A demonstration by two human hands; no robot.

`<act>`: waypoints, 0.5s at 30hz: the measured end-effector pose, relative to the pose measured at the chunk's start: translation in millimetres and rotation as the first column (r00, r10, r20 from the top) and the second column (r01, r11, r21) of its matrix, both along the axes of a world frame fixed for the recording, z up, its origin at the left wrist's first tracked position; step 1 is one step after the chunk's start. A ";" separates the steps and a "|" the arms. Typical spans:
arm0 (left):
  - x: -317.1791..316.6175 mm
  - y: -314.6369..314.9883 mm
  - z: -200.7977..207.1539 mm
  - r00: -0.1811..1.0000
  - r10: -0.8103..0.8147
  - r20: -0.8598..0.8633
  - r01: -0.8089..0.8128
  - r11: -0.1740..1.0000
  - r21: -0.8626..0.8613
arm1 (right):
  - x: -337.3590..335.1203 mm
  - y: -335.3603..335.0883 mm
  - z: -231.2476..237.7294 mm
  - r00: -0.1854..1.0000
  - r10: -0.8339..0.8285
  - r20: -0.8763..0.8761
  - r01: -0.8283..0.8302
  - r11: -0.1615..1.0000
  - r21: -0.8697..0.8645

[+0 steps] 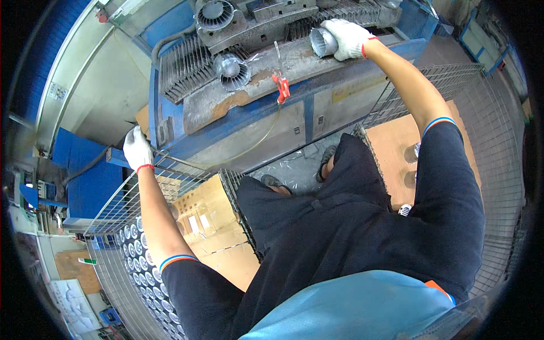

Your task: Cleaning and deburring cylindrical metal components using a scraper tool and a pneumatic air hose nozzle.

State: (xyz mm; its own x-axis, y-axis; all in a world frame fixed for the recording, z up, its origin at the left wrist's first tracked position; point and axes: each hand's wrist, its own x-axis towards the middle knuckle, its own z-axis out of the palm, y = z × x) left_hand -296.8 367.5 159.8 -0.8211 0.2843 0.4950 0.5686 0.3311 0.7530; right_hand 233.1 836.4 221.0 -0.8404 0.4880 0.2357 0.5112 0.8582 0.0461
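My right hand (pixel 348 39), in a white knit glove, is closed round a silver cup-shaped metal part (pixel 323 43) over the right side of the machine's worn ledge (pixel 300 62). My left hand (pixel 138 148), gloved too, is curled beside the machine's left front corner, near the wire cage's rim; what its fingers hold, if anything, is hidden. A round finned metal part (pixel 232 71) rests on the ledge at left. Behind it, another finned part (pixel 215 13) sits at the fixture. A red air blow gun (pixel 281 88) hangs at the ledge's front edge.
At left, a wire cage (pixel 102 218) holds rows of round finned parts (pixel 148 277) and cardboard (pixel 209 221). A second wire cage (pixel 487 141) at right has several metal parts on cardboard (pixel 391 144). Pleated metal covers (pixel 184 65) flank the fixture. A blue cabinet (pixel 93 175) stands left.
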 end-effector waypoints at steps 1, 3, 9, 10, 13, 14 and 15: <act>-2.8 2.1 -2.1 0.999 -0.014 -0.032 0.014 1.000 -0.004 | 4.4 0.0 -4.5 0.997 0.002 -0.080 0.001 1.000 0.031; 14.3 6.2 4.5 1.000 0.006 -0.024 -0.008 0.998 -0.056 | 18.2 -24.4 3.6 0.996 -0.016 -0.087 0.020 0.999 0.044; 73.6 5.4 25.7 0.961 0.126 -0.247 -0.173 0.968 -0.181 | 98.3 -92.8 10.1 0.641 -0.021 -0.768 -0.096 0.990 -0.107; 96.1 10.8 36.3 0.873 0.155 -0.462 -0.294 0.924 -0.246 | 118.2 -109.7 15.5 0.610 0.069 -0.789 -0.092 0.996 0.017; 140.3 37.9 34.3 0.504 -0.035 -0.863 -0.220 0.961 -0.167 | 197.8 -159.8 -17.2 0.401 -0.242 -0.883 -0.171 0.928 -0.332; 175.3 59.1 36.0 0.506 -0.168 -0.846 -0.067 0.970 -0.233 | 233.2 -171.1 -47.2 0.308 -0.467 -0.829 -0.323 0.768 -0.552; 205.3 73.8 25.0 0.542 -0.281 -0.792 0.057 0.952 -0.299 | 255.7 -182.9 -73.2 0.259 -0.664 -0.701 -0.494 0.533 -0.687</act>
State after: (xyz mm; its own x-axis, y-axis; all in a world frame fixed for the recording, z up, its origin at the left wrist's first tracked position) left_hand -91.4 441.3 184.8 -0.0142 0.5597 0.8286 0.9585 0.2436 -0.1481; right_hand 488.9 653.6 147.8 -0.2631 0.9418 0.2094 -0.2530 0.1421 -0.9570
